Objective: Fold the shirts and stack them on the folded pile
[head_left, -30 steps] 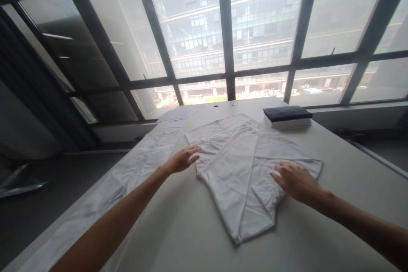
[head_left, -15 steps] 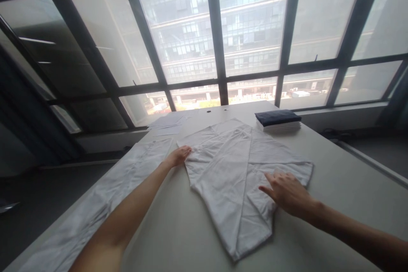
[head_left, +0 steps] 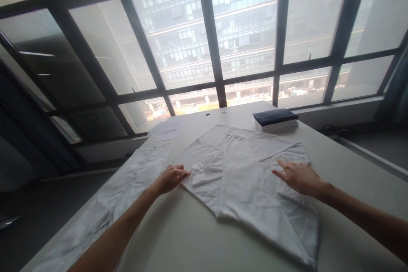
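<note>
A white garment [head_left: 245,174], perhaps a coat or jacket, lies partly folded and creased on the white table [head_left: 165,238]. My left hand [head_left: 172,177] is closed on its left edge, with thumb and fingers pinched together. My right hand [head_left: 298,176] rests on the right part of the garment, fingers stretched out and slightly spread. The garment's lower end comes to a point at the near right. Along the table's left side a second white garment [head_left: 127,191] is spread out, wrinkled.
Papers [head_left: 168,127] lie at the far left of the table. Toward the far right sits a stack of folded cloth, dark blue [head_left: 276,116] on top and white [head_left: 280,125] beneath. Large dark-framed windows [head_left: 219,51] stand behind the table.
The garment has turned, its pointed lower end swinging to the right. My left hand has come nearer with its edge, and my right hand has shifted slightly right and away from me.
</note>
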The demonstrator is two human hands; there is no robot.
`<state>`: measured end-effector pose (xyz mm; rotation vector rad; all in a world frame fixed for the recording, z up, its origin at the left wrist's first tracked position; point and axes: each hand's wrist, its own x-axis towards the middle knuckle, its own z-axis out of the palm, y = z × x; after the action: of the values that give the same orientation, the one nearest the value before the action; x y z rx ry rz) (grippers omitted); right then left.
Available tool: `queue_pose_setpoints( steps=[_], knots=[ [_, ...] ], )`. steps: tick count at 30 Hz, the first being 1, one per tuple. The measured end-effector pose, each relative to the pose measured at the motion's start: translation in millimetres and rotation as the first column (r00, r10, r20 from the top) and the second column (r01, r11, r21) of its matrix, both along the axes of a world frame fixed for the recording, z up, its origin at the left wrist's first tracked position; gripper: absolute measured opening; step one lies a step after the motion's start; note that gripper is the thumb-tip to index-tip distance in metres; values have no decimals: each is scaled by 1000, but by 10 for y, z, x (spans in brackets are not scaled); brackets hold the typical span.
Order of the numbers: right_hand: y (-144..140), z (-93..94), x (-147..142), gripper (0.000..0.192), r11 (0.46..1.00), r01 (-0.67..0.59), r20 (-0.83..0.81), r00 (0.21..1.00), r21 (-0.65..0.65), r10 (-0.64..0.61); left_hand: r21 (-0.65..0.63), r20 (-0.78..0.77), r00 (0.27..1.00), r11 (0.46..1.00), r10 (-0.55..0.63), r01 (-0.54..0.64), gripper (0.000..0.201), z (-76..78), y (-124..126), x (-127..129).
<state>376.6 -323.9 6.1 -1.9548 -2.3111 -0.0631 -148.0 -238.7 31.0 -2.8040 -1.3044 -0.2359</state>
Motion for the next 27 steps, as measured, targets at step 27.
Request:
queue_pose_setpoints(
  steps=[27],
  knots=[
    [240,-366,528,55,972,-119,-44,990,201,131,-94,68,998,995,-19,26,48,-101,-566,-198]
  ],
)
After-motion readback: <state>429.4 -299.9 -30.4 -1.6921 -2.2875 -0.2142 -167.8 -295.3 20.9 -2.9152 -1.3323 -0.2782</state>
